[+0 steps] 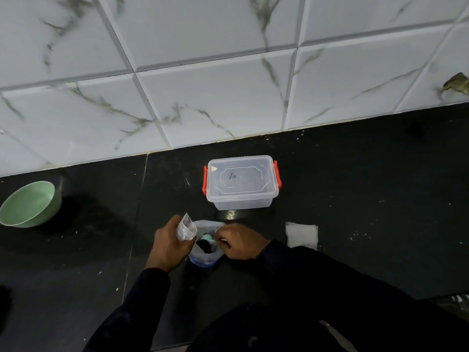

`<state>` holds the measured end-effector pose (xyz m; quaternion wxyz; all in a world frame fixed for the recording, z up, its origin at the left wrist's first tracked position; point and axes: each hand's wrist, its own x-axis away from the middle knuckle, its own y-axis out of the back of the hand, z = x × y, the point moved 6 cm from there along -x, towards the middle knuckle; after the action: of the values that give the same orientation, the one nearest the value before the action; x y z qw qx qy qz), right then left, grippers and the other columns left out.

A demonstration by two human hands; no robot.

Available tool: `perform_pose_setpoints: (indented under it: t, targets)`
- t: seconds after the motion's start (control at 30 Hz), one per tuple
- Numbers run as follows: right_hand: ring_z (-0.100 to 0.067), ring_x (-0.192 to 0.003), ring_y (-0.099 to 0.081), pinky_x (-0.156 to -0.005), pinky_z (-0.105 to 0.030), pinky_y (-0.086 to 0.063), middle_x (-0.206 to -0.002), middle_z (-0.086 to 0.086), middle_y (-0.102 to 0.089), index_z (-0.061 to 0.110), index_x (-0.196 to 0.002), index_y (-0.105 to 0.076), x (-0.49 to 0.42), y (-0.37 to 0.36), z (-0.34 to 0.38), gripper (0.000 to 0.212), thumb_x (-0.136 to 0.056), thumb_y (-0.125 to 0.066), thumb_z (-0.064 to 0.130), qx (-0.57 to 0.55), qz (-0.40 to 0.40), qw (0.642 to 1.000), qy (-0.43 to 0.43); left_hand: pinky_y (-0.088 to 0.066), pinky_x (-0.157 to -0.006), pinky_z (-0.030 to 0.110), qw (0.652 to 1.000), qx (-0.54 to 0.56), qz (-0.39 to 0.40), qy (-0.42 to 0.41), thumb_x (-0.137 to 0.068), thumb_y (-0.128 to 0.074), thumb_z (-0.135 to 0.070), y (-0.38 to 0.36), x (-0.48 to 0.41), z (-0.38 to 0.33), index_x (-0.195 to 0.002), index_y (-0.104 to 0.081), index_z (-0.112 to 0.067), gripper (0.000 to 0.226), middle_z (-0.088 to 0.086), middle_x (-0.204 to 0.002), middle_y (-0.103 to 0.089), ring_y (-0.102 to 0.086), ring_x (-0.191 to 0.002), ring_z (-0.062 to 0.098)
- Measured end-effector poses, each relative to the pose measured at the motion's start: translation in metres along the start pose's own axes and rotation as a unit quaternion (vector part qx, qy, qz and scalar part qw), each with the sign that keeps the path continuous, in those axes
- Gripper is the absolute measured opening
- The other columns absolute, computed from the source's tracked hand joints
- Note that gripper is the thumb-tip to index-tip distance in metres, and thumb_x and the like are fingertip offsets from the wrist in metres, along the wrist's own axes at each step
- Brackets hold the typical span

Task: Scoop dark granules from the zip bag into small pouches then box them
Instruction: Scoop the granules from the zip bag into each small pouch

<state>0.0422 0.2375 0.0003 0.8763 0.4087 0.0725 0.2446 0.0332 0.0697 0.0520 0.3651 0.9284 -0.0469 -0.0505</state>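
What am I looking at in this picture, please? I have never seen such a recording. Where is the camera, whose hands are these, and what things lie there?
There is no machine here: one camera sits on a person's head and looks forward and down at their own two hands. The left hand grips a small clear pouch. The right hand pinches the handle of what seems to be a pale green scoop, its head inside the open zip bag, over the dark granules. All of this is on a dark surface. Beyond the bag stands a clear box with red latches, its lid on. A green bowl lies far to the left, and a flat white packet lies to the right.
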Motion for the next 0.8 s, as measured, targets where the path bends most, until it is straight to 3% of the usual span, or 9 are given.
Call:
perform_pose_setpoints:
  t: [0.1,0.23,0.4,0.47,0.53,0.67,0.73,0.8]
  targets:
    - [-0.023,-0.082,-0.063,-0.067,-0.029,-0.045,-0.096,-0.01,-0.068,0.009,-0.09,-0.066,0.002,-0.008,0.009,0.015,-0.09,-0.052,0.015,0.009,0.002,1.0,0.013,-0.04,-0.052,0.012,0.999,0.017,0.012,-0.037,-0.074,-0.075,-0.011,-0.002,-0.001,-0.006,-0.075,-0.055,-0.007,0.021,0.001,-0.064,-0.058,-0.058,-0.063,0.012]
    - [-0.02,-0.081,-0.065,-0.073,-0.032,-0.052,-0.092,-0.006,-0.071,0.013,-0.088,-0.07,0.002,-0.013,0.004,0.014,-0.087,-0.056,0.015,-0.045,0.009,0.999,-0.01,-0.045,-0.055,0.025,0.997,0.051,0.008,-0.061,-0.068,-0.062,-0.041,-0.003,-0.01,-0.016,-0.078,-0.057,-0.003,0.039,0.003,-0.067,-0.061,-0.058,-0.064,0.019]
    - [-0.006,-0.075,-0.056,-0.07,-0.018,-0.042,-0.092,0.0,-0.069,0.011,-0.098,-0.07,0.007,-0.013,0.002,0.017,-0.084,-0.06,0.009,-0.087,0.036,0.995,-0.016,-0.045,-0.055,0.025,0.995,0.057,0.019,-0.077,-0.071,-0.059,-0.043,-0.021,-0.024,-0.03,-0.077,-0.057,-0.002,0.041,0.005,-0.068,-0.061,-0.058,-0.066,0.02]
    - [0.002,-0.067,-0.05,-0.068,-0.014,-0.037,-0.078,0.014,-0.06,0.017,-0.091,-0.067,0.008,-0.014,-0.005,0.014,-0.084,-0.06,0.007,-0.124,0.037,0.991,-0.041,-0.044,-0.055,0.025,0.995,0.062,0.024,-0.076,-0.07,-0.058,-0.042,-0.03,-0.027,-0.033,-0.077,-0.058,-0.003,0.039,0.005,-0.068,-0.062,-0.058,-0.066,0.02]
    - [0.003,-0.071,-0.053,-0.071,-0.018,-0.041,-0.075,0.02,-0.056,0.026,-0.083,-0.062,0.008,-0.014,-0.012,0.018,-0.088,-0.057,0.01,-0.166,0.029,0.983,-0.075,-0.045,-0.056,0.026,0.995,0.064,0.028,-0.075,-0.069,-0.058,-0.041,-0.035,-0.028,-0.033,-0.079,-0.059,-0.004,0.038,0.005,-0.069,-0.062,-0.059,-0.067,0.02]
    - [-0.01,-0.093,-0.066,-0.086,-0.029,-0.054,-0.1,0.002,-0.072,0.016,-0.097,-0.072,0.007,-0.012,-0.023,0.017,-0.092,-0.057,0.014,-0.201,0.014,0.973,-0.114,-0.048,-0.059,0.032,0.995,0.064,0.035,-0.067,-0.07,-0.059,-0.041,-0.034,-0.029,-0.021,-0.082,-0.06,-0.005,0.038,0.004,-0.072,-0.063,-0.06,-0.068,0.021]
    - [-0.012,-0.089,-0.067,-0.084,-0.031,-0.055,-0.096,0.0,-0.073,0.015,-0.093,-0.073,0.007,-0.011,-0.027,0.014,-0.092,-0.059,0.017,-0.216,0.004,0.967,-0.132,-0.047,-0.06,0.03,0.995,0.052,0.041,-0.074,-0.07,-0.059,-0.043,-0.028,-0.029,-0.015,-0.082,-0.059,-0.005,0.04,0.001,-0.081,-0.061,-0.059,-0.07,0.021]
    - [-0.008,-0.072,-0.064,-0.069,-0.027,-0.055,-0.079,0.002,-0.069,0.013,-0.085,-0.072,0.006,-0.011,-0.025,0.014,-0.092,-0.062,0.021,-0.247,-0.002,0.958,-0.144,-0.045,-0.061,0.028,0.995,0.034,0.044,-0.088,-0.069,-0.058,-0.045,-0.021,-0.029,-0.011,-0.084,-0.059,-0.002,0.046,-0.004,-0.087,-0.06,-0.058,-0.072,0.021]
